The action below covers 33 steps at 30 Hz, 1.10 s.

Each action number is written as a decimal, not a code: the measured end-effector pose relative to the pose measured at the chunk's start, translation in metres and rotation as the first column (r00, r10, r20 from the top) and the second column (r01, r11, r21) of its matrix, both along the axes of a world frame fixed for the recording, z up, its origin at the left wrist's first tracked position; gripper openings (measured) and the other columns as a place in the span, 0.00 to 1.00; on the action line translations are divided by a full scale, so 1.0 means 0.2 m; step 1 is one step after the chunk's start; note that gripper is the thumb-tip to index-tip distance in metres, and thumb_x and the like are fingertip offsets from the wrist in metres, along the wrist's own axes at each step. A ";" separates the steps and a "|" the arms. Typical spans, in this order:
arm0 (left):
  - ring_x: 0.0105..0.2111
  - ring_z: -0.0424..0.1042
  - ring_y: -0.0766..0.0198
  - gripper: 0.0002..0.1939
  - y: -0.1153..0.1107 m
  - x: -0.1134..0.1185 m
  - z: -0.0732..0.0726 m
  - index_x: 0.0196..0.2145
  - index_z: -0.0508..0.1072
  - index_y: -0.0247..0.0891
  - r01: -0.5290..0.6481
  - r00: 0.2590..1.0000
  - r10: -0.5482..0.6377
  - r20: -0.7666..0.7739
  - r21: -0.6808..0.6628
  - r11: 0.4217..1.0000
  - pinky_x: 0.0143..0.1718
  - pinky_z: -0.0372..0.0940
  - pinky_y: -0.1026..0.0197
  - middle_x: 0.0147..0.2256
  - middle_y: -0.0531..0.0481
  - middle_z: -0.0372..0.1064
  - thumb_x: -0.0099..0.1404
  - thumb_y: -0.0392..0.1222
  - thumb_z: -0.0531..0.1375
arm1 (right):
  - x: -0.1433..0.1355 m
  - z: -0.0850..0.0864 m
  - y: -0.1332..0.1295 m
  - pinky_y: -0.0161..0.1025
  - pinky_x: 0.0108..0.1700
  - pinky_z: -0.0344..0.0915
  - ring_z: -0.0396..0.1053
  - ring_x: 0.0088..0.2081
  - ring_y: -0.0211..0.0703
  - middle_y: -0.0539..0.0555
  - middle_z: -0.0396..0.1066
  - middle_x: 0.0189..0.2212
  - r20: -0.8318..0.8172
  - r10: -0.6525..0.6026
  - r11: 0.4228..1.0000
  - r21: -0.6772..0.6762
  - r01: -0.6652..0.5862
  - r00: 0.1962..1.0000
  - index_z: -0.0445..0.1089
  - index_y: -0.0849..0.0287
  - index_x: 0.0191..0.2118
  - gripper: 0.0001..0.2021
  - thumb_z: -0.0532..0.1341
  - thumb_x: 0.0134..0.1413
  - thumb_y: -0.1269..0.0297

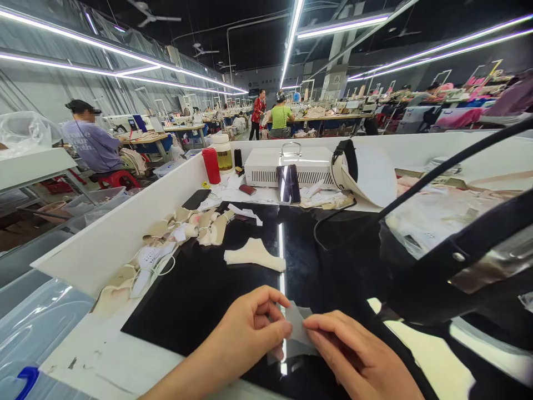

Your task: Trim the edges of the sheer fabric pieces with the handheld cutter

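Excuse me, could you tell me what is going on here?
A person's right hand pinches a small translucent sheet over a black work surface, with the left hand at its other edge. A cream cut piece lies beyond the hands; another pale piece lies to the right.

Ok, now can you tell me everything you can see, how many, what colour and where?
Translucent film: 1 or more, greyish clear, between the hands
Cream piece: 1, cream, mid-surface
Pale piece: 1, pale yellow, lower right
Work surface: 1, black, below hands
Bundled pieces: several, beige, left
Cup: 1, red, back left
Jar: 1, white-lidded, beside cup
Vented box: 1, white, back
Phone: 1, dark, before box
Jointed arm: 1, black, right
People: at least three, purple, red, green tops, background
Left hand: 1, bare, film's left
Right hand: 1, bare, film's right
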<state>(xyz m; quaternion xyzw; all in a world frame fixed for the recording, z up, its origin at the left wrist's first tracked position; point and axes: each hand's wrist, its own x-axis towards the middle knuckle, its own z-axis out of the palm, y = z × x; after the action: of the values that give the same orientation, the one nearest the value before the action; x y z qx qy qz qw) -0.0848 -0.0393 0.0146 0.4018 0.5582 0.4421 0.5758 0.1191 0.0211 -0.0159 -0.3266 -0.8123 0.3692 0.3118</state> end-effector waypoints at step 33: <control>0.32 0.73 0.62 0.06 -0.02 -0.06 -0.10 0.35 0.71 0.40 0.300 0.416 0.003 -0.909 0.140 0.944 0.33 0.58 0.62 0.33 0.54 0.72 0.73 0.36 0.60 | -0.01 -0.14 0.05 0.40 0.41 0.76 0.77 0.35 0.44 0.53 0.77 0.37 0.345 -0.097 0.822 0.557 -0.120 0.934 0.74 0.52 0.49 0.13 0.51 0.74 0.66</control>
<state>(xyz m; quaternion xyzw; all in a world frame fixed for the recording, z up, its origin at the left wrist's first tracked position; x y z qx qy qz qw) -0.0959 -0.0427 -0.0057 0.7005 0.6712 0.1801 0.1627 0.1162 0.0319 -0.0437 -0.2751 -0.9300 0.0457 0.2395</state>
